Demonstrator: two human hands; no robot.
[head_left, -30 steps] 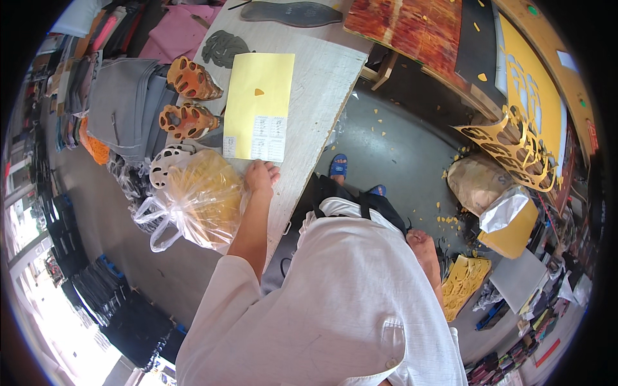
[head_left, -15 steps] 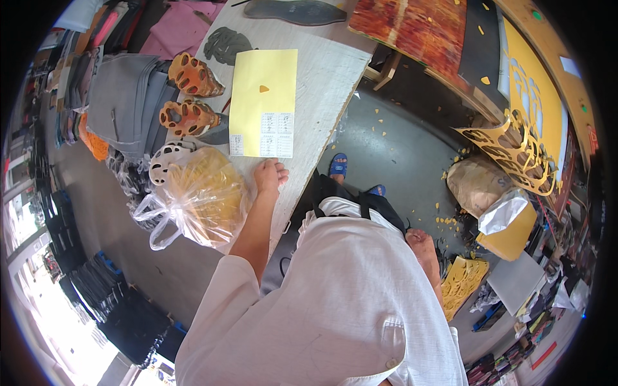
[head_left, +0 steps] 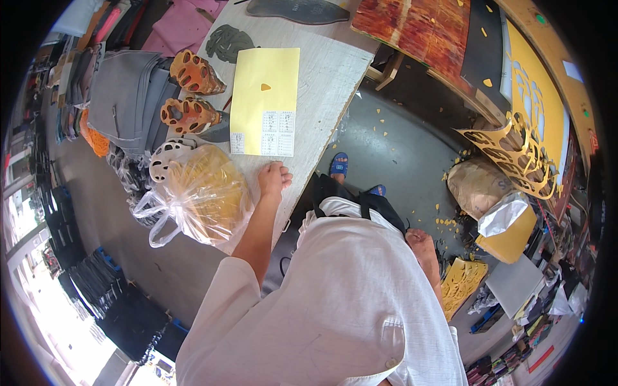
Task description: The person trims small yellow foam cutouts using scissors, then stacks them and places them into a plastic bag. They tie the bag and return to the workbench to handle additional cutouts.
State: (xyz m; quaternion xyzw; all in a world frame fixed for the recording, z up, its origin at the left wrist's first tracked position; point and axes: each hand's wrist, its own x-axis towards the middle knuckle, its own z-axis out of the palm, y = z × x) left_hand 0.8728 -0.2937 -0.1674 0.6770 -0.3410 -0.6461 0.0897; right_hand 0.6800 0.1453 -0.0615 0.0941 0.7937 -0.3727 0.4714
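My left hand [head_left: 275, 179] rests on the pale table with its fingers curled in, and nothing shows in it. Just beyond it lies a yellow sheet [head_left: 249, 103] with printed white labels and a small orange cut-out piece [head_left: 265, 87] on top. Left of my forearm sits a tied clear plastic bag [head_left: 209, 190] full of yellow pieces. Past the bag stand two orange-brown forms with oval holes [head_left: 197, 72] and a white one [head_left: 168, 156]. My right hand [head_left: 421, 240] hangs at my side, fingers curled, with no object visible in it.
Folded grey sheets [head_left: 122, 96] lie at the left. A dark flat piece [head_left: 299, 10] is at the table's far end. To the right are a red-brown patterned board [head_left: 412, 29], perforated yellow sheets [head_left: 508, 148], and a brown sack [head_left: 473, 183]. Yellow scraps are scattered on the floor.
My left hand has shifted slightly right on the table, its fingers curled in a little more. The right hand and the things around look unchanged.
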